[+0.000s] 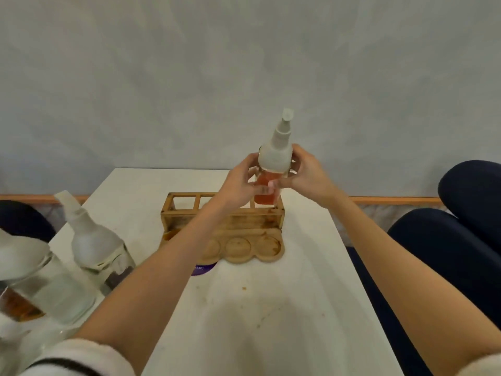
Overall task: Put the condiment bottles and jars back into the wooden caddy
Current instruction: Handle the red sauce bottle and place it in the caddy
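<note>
Both arms reach forward and converge over the far half of the surface.
Left forearm comes in from the near-left corner, bare up to a pale cuff with a dark stripe.
Right forearm comes in over the right edge, also bare.
Left hand: fingers curled round the left side of the bottle, thumb on the near face.
Right hand: mirrored grip on the right side, fingers wrapped round the back, thumb in front.
Thumb tips sit close together on the glass. Wrists roughly straight, hands about level, both held above the surface.
</note>
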The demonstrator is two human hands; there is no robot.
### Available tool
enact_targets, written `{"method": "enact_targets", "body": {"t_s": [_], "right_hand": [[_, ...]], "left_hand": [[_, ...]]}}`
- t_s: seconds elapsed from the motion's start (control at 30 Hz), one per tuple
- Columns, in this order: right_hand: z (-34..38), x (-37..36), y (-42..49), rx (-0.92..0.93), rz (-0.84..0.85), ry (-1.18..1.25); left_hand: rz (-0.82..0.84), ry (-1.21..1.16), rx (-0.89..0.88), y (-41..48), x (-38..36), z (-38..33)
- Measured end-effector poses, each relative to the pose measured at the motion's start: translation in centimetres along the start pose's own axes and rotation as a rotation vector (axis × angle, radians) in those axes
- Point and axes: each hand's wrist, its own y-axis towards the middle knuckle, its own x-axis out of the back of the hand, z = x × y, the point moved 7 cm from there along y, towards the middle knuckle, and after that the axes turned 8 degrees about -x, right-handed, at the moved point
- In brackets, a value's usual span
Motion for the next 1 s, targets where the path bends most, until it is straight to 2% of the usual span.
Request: {"method": "enact_targets", "body": {"t_s": [0.3, 0.43, 0.67, 1.0], "right_hand": [[-6.5, -0.7, 5.0, -0.047, 0.041, 0.031], [-7.1, -0.7, 6.2, -0.05, 0.05, 0.059], [-7.7, -1.0, 7.4, -0.062, 0.075, -0.033], [-11.0, -2.2, 8.2, -0.169, 0.128, -0.063]], "left_hand": [[-0.004, 0.084, 0.099, 3.7, -1.4, 6.4], [0.009, 0.09, 0.109, 4.8, -1.2, 6.9], [0.071, 0.075, 0.177, 5.3, -1.1, 7.7], [0.103, 0.141, 0.285, 5.0, -2.2, 10.6]]}}
